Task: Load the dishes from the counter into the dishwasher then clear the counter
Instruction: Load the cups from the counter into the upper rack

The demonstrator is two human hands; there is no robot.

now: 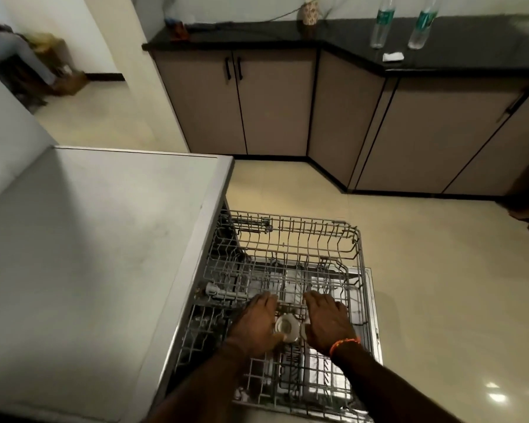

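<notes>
Reaching down over the pulled-out upper rack [290, 264], I have both hands around a small glass [285, 328] that sits among the wires near the rack's middle. My left hand [255, 323] lies against its left side with fingers stretched forward over the wires; my right hand [329, 323] covers its right side, fingers likewise extended and only slightly bent. Whether either thumb hooks the glass I cannot tell. To the left is the grey counter [83, 254]. Two bottles [382, 22] stand on the far black counter [458, 44].
</notes>
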